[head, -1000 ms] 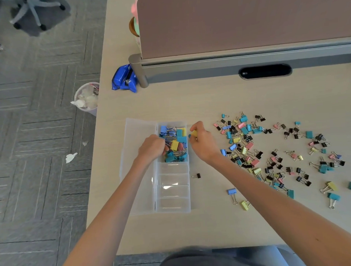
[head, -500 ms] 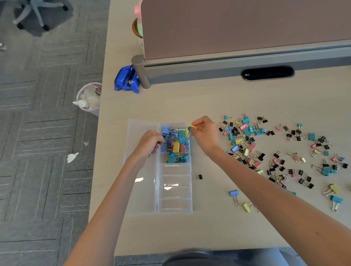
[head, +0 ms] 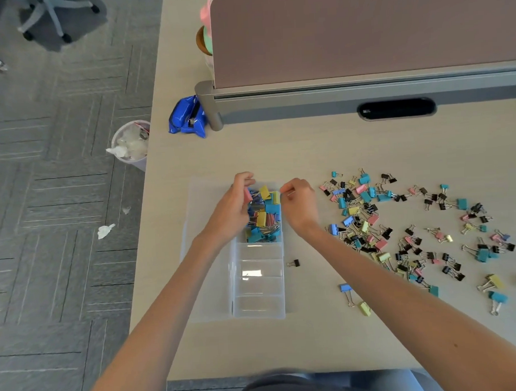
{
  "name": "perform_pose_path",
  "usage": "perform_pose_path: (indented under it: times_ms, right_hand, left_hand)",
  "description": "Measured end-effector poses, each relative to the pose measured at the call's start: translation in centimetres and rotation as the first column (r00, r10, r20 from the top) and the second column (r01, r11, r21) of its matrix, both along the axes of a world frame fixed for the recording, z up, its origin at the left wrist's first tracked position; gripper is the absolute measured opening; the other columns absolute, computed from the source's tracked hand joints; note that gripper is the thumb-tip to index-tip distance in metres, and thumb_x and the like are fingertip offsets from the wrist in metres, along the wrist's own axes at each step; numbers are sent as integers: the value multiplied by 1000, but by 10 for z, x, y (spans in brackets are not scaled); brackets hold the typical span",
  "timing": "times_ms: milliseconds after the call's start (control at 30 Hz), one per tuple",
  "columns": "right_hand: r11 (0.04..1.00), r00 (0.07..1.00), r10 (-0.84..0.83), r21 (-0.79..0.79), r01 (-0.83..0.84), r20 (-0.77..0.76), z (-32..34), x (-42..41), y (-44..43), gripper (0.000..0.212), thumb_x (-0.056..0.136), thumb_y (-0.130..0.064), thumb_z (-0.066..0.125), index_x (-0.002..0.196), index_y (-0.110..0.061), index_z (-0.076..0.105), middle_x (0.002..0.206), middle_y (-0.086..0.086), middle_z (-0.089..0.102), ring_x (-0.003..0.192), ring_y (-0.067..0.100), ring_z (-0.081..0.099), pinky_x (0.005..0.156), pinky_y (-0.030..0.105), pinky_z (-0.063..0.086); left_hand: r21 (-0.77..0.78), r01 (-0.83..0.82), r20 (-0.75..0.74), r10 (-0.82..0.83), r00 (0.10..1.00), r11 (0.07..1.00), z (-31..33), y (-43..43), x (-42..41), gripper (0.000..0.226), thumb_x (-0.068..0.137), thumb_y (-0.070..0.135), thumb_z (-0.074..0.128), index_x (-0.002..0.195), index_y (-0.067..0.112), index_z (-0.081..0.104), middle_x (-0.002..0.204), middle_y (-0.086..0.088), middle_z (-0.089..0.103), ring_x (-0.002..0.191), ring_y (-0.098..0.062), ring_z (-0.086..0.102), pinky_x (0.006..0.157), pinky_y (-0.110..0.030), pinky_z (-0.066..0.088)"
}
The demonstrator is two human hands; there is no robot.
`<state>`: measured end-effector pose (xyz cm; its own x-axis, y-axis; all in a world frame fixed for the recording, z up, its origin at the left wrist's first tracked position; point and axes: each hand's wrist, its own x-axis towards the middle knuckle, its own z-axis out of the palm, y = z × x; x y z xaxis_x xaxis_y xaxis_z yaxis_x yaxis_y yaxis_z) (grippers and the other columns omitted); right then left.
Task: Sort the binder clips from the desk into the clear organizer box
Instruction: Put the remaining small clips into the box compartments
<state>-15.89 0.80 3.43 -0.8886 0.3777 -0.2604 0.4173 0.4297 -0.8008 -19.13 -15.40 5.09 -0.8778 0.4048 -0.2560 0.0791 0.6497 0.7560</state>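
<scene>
Our left hand [head: 233, 205] is over the far end of the clear organizer box [head: 259, 313], fingers curled, with a pink binder clip [head: 247, 193] pinched between thumb and fingertips just above the far compartment. Our right hand [head: 301, 203] is at the box's right wall, beside the same compartment. Its fingers are curled and its thumb and forefinger are drawn together. A small glint of wire shows under them, but we cannot tell whether they hold a clip.

The box lies near the desk's [head: 308, 151] left edge, its long side running from the near edge towards the far one. Its lid [head: 207, 256] is folded open flat to the left. The far compartment is heaped with sorted clips [head: 265, 218] in blue, teal, yellow and pink.

To the right of the box, the loose clips [head: 367, 217] are scattered across the desk towards its right edge, black ones mixed with coloured ones. A single black clip [head: 293, 263] lies just beside the box's right wall. A blue clip [head: 345, 289] and a yellow clip [head: 365, 308] lie closer to the near edge.

At the far side stands a partition [head: 362, 31], with a blue pouch [head: 187, 117] at its left end. On the floor by the left edge we see a waste bin [head: 132, 144].
</scene>
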Motion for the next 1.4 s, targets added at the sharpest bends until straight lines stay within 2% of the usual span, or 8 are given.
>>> perform_pose_path:
  times_ms: [100, 233, 400, 600, 800, 900, 1200, 1400]
  right_hand:
    - [1000, 1000, -15, 6, 15, 15, -5, 5, 12, 20, 88, 4, 47, 98, -7, 61, 105, 7, 58, 82, 14, 55, 62, 12, 39]
    - [998, 998, -58, 5, 58, 29, -11, 13, 27, 22, 87, 3, 46, 98, -9, 60, 102, 9, 60, 80, 16, 57, 63, 19, 43]
    - [999, 998, -52, 1, 52, 39, -13, 19, 34, 24, 86, 4, 46, 99, -8, 62, 101, 7, 61, 82, 14, 56, 62, 14, 41]
    - [991, 999, -23, -128, 27, 38, -12, 26, 30, 21, 88, 5, 47, 96, -8, 62, 80, -8, 56, 78, 12, 55, 62, 20, 46]
    - [984, 999, -19, -174, 24, 33, -9, 42, 47, 22, 86, 6, 49, 89, -12, 61, 84, 5, 63, 80, 21, 61, 69, 29, 51]
    - [983, 999, -41, -178, 46, 31, -8, 56, 65, 22, 87, 6, 49, 88, -13, 60, 84, 9, 64, 76, 21, 60, 65, 26, 50]
    - [978, 993, -87, -181, 101, 83, -18, 103, 120, 21, 89, 5, 50, 90, -13, 60, 81, 4, 60, 75, 19, 60, 70, 31, 51]
    - [999, 998, -25, 32, 24, 59, -25, 125, 164, 20, 87, 5, 51, 93, -12, 60, 84, -2, 59, 73, 8, 54, 63, 17, 44]
  left_hand:
    - [-25, 106, 10, -106, 994, 994, -5, 16, -5, 82, 75, -20, 48, 140, 26, 24, 144, 2, 42, 126, -14, 46, 95, -35, 50]
    - [-67, 166, 15, -165, 986, 984, -13, 25, -12, 86, 79, -18, 50, 142, 31, 19, 151, 6, 35, 130, -17, 43, 95, -36, 51]
    - [-97, 184, 33, -181, 983, 978, -17, 24, -17, 85, 82, -15, 50, 147, 28, 16, 154, 9, 30, 136, -16, 36, 98, -37, 49]
    - [-81, 82, -144, -93, 985, 993, -16, 27, 1, 60, 86, -6, 50, 136, 25, 40, 136, 4, 49, 124, -15, 44, 99, -32, 44]
    - [7, 116, -309, -108, 945, 993, -18, 47, 31, 35, 83, -5, 56, 111, 15, 61, 110, 6, 61, 107, -15, 52, 99, -36, 40]
    - [16, 129, -278, -120, 953, 991, -18, 62, 47, 27, 86, -2, 57, 108, 14, 63, 107, 5, 61, 101, -13, 53, 87, -24, 40]
    - [-28, 194, -220, -196, 956, 981, -27, 112, 87, 25, 86, -2, 56, 103, 15, 64, 102, 5, 62, 100, -10, 55, 85, -28, 46]
    - [-106, 95, -170, -113, 979, 990, -37, 141, 111, 24, 88, -1, 55, 102, 16, 64, 104, 4, 60, 99, -11, 56, 82, -29, 48]
